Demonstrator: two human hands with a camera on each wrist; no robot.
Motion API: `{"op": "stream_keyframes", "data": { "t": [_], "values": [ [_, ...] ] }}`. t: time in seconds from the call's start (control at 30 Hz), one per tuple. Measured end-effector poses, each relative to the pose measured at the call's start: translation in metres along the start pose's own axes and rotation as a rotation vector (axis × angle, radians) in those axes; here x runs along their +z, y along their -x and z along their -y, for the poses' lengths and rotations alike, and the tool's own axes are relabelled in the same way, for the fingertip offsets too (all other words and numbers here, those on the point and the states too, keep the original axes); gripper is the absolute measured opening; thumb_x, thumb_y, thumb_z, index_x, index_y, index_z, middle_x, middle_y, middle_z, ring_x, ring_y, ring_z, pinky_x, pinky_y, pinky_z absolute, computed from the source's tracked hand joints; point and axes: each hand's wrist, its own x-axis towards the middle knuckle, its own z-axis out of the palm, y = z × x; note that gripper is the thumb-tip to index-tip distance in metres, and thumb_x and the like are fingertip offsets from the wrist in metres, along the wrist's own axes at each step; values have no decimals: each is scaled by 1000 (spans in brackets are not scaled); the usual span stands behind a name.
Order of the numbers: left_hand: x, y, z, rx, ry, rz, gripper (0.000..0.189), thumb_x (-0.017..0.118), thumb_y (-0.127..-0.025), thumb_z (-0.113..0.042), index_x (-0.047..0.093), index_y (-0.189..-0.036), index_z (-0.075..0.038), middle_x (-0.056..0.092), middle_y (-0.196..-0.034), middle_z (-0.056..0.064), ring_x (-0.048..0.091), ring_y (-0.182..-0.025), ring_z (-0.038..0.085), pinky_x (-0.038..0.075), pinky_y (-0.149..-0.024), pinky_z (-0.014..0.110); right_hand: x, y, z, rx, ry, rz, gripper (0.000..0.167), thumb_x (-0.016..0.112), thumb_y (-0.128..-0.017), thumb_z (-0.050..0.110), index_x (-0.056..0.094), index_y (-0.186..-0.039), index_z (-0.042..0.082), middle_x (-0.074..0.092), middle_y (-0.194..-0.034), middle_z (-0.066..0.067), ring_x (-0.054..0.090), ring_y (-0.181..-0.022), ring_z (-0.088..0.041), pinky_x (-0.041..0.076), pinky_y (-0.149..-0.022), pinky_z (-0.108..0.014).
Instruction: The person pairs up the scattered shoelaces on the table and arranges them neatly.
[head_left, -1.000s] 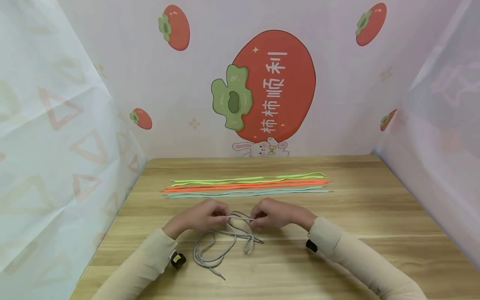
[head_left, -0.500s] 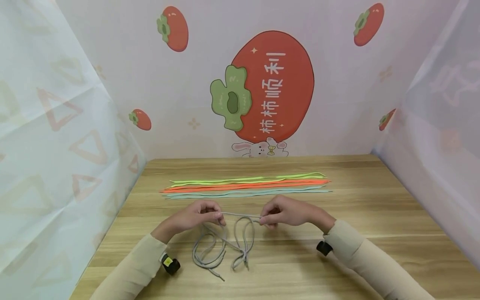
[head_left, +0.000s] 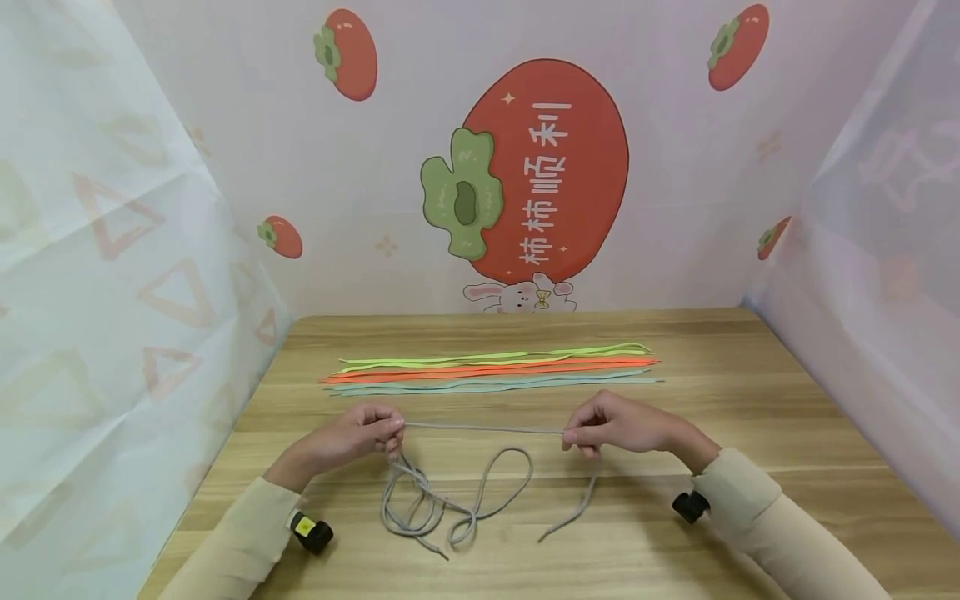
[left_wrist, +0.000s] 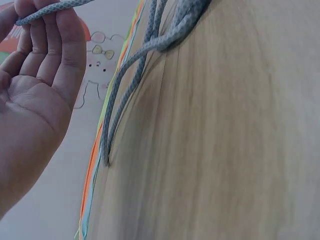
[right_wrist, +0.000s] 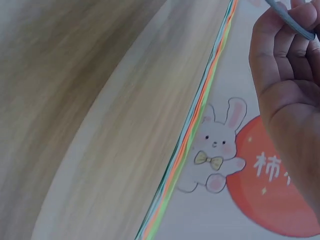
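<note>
A grey shoelace (head_left: 483, 428) runs nearly straight between the two hands, a little above the table. My left hand (head_left: 360, 433) pinches it between thumb and fingers; in the left wrist view the lace (left_wrist: 55, 9) crosses the fingertips of that hand (left_wrist: 37, 100). On the right, my right hand (head_left: 618, 423) pinches the other end of the stretch, and a loose tail with a tipped end hangs below it. The remaining grey lace lies in loops on the table under and between the hands. In the right wrist view the lace (right_wrist: 292, 20) passes over the curled fingers of the right hand (right_wrist: 292, 75).
Beyond the hands, yellow-green (head_left: 495, 358), orange (head_left: 495, 369) and light blue laces (head_left: 495, 386) lie side by side across the wooden table (head_left: 675, 533). A printed sheet (head_left: 360, 167) stands behind the table, with white sheets (head_left: 97, 317) at both sides.
Both hands have moved apart, drawing out a longer stretch of grey lace between them. The tangled loops on the table have opened up, and a tail now hangs from the right hand.
</note>
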Motion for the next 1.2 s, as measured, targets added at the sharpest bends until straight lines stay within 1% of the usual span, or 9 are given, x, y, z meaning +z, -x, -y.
{"op": "stream_keyframes", "data": {
  "t": [0.2, 0.27, 0.43, 0.67, 0.73, 0.83, 0.93, 1.1, 1.2],
  "values": [
    [-8, 14, 3, -8, 29, -1, 28, 38, -116, -13, 61, -102, -6, 58, -90, -5, 54, -81, 17, 55, -81, 32, -11, 18, -10, 34, -47, -22, 30, 60, -109, 24, 76, -110, -1, 65, -80, -24, 57, -75, -8, 57, -73, -33],
    [-10, 18, 4, -3, 37, -4, 27, 39, -116, -11, 61, -103, -5, 59, -91, -5, 57, -81, 15, 55, -80, 32, -14, 24, -13, 46, -64, -29, 30, 59, -110, 23, 75, -111, -2, 65, -80, -21, 57, -76, -8, 57, -75, -32],
    [-15, 27, 7, 13, 50, -10, 23, 42, -114, -5, 63, -105, -4, 63, -92, -5, 62, -85, 9, 56, -80, 29, -22, 38, -20, 87, -89, -49, 32, 58, -110, 23, 74, -114, -5, 64, -80, -2, 58, -76, -14, 59, -82, -33],
    [-20, 38, 9, -18, 26, -39, 23, 43, -113, -5, 63, -102, -5, 62, -91, -5, 61, -84, 11, 57, -80, 29, -33, 54, -35, 80, -122, -55, 34, 54, -112, 20, 72, -115, -8, 63, -82, 3, 55, -75, -9, 54, -72, -29],
    [-21, 41, 9, -24, 21, -43, 22, 44, -113, -5, 63, -102, -5, 63, -92, -5, 62, -85, 10, 57, -80, 30, -36, 58, -39, 76, -128, -55, 35, 53, -112, 20, 71, -110, -10, 64, -82, 1, 62, -82, -10, 56, -77, -27],
    [-23, 45, 8, -20, 14, -31, 23, 42, -113, -4, 63, -103, -4, 63, -93, -5, 63, -87, 10, 57, -81, 30, -41, 64, -45, 81, -125, -57, 39, 51, -113, 21, 68, -99, -12, 65, -83, -3, 70, -102, -19, 58, -87, -28],
    [-24, 49, 7, -27, 17, -21, 23, 41, -113, -4, 61, -103, -2, 63, -93, -6, 64, -88, 8, 57, -82, 29, -45, 71, -49, 106, -118, -68, 41, 51, -113, 22, 64, -95, -13, 65, -84, -8, 68, -121, -27, 57, -87, -29],
    [-25, 54, 5, -47, 5, -31, 21, 43, -113, -5, 61, -104, 0, 64, -94, -6, 65, -88, 8, 58, -82, 29, -54, 83, -53, 151, -118, -98, 43, 51, -113, 23, 64, -98, -15, 66, -89, -17, 67, -116, -26, 56, -79, -31],
    [-26, 58, 4, -34, -10, -33, 21, 42, -112, -4, 60, -104, 3, 64, -93, -5, 66, -88, 9, 58, -83, 30, -59, 91, -57, 181, -123, -118, 43, 51, -113, 24, 66, -101, -14, 67, -89, -12, 68, -103, -19, 55, -77, -30]
  ]
}}
